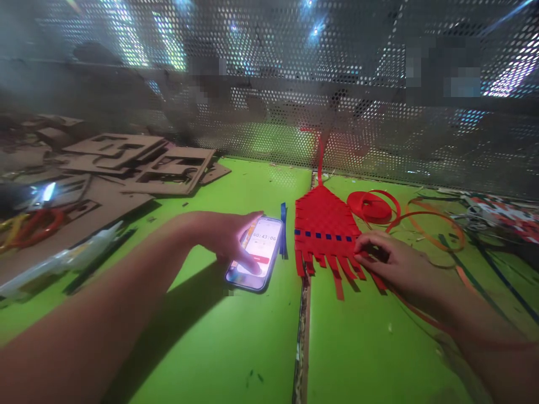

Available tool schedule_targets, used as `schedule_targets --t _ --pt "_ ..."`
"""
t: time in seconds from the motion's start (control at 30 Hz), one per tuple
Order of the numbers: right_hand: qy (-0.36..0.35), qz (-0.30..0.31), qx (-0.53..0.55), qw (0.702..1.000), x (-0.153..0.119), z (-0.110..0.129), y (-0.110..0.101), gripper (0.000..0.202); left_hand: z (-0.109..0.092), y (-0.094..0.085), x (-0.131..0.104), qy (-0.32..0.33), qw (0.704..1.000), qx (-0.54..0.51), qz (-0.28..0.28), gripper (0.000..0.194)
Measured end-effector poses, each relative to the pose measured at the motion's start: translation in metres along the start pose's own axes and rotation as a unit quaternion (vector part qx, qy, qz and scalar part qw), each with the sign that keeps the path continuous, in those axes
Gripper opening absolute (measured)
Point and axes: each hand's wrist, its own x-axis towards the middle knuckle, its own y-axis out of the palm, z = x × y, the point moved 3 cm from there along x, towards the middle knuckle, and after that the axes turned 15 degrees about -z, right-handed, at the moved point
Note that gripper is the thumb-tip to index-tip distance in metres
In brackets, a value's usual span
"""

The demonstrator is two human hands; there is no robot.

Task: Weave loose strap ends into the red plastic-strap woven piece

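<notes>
- Currently, I read one key relation: the woven red piece [324, 216] lies immediately left of the right hand [393, 261], whose fingertips reach its right border, close to the fringe.
- I see the right thumb and forefinger drawn nearly together there; from this view I cannot tell whether they pinch a strip or merely touch it.
- Its long axis runs away from me, pointed end far, loose fringe near, with a thin red tail [321, 160] leading from the point toward the perforated panel [269, 106].
- I have the left hand [223, 233] farther off, on the other side, with thumb and forefinger spread wide over the phone [267, 233]; the thumb lies across the lower screen, and I see no grip closed around the case.
- That phone is upright to my view, slightly slanted, its timer showing; a blue strip [283, 230] lies between it and the weave.
- For edges, I note the seam [303, 325] in the green surface [210, 348], running toward me from beneath the fringe.
- On the right, I judge room tight: a red roll [366, 206] sits just beside the weave, and an orange loop [461, 230] lies beyond the wrist.
- Nearest me, between the forearms, I find the broadest space for moving.
</notes>
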Motion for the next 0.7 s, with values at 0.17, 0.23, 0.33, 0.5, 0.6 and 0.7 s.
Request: schedule_targets --t 0.17,0.23,0.33,0.5,0.6,0.7 --pt "-0.005 0.01 -0.004 1.0 0.002 -0.002 0.0 0.03 0.016 -0.002 0.007 -0.052 0.987 -0.135 0.063 0.128" --pt "-0.007 0.012 -0.008 1.0 0.003 -0.002 0.0 0.03 0.023 -0.003 0.013 -0.033 0.986 -0.156 0.056 0.116" --pt "-0.015 0.016 -0.007 1.0 0.003 -0.002 0.0 0.029 0.027 -0.002 0.016 -0.03 0.982 -0.175 0.057 0.111" --pt "-0.017 0.013 -0.012 1.0 0.004 -0.002 -0.001 0.027 0.021 -0.002 0.015 -0.049 0.986 -0.154 0.049 0.119" --pt "-0.026 0.025 -0.016 0.999 0.004 -0.002 0.0 0.028 0.021 -0.001 0.018 -0.041 0.984 -0.17 0.037 0.104" --pt "-0.024 0.023 -0.017 0.999 0.005 -0.002 -0.001 0.029 0.027 0.0 0.023 -0.05 0.985 -0.164 -0.01 0.094"
